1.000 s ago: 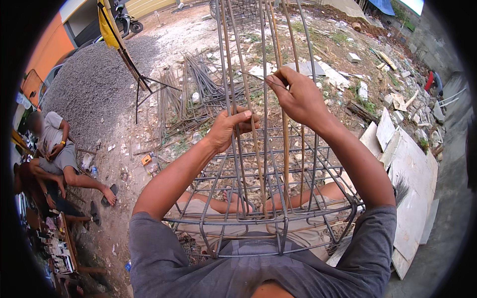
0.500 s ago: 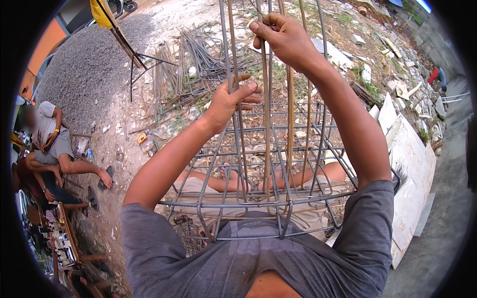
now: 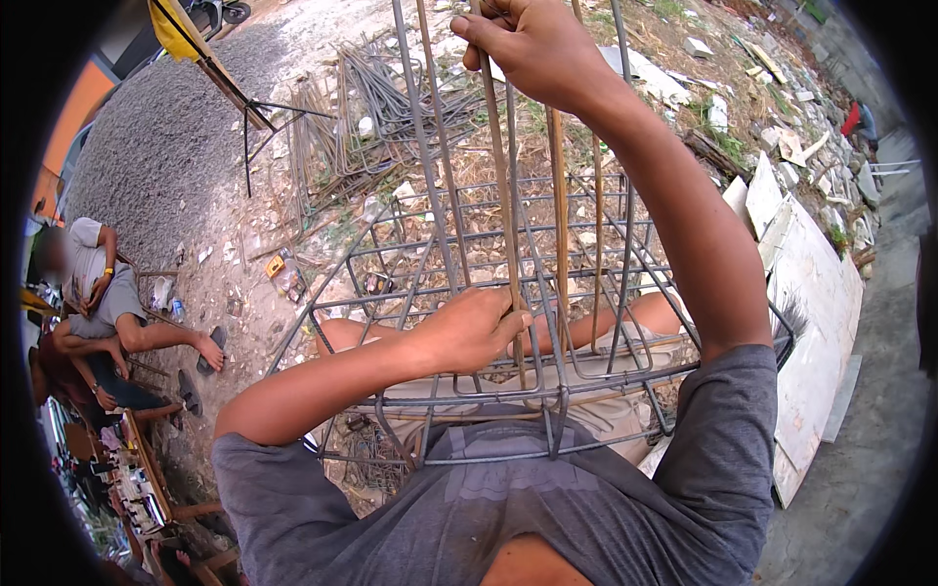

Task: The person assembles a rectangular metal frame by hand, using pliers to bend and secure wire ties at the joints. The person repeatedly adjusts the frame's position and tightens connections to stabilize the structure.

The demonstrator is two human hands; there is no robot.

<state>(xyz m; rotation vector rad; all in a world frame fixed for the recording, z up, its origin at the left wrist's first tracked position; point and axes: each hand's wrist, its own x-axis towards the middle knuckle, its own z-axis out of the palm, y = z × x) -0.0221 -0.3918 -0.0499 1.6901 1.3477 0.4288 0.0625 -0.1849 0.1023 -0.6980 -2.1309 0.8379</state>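
Left hand point(image 3: 474, 332): low, fingers curled, thumb closed against the brown rod point(image 3: 498, 146). Rod stands near-upright among the bars of the steel cage point(image 3: 559, 396), top leaning slightly left; lower end just right of left knuckles. Right hand point(image 3: 537, 49): high, thumb and fingers gripping rod's upper length. Both hands touching it.

Left hand point(image 3: 474, 330) dropped from the left-side bars to the brown bar point(image 3: 504, 186), low down. Right hand point(image 3: 532, 49) now higher in view.
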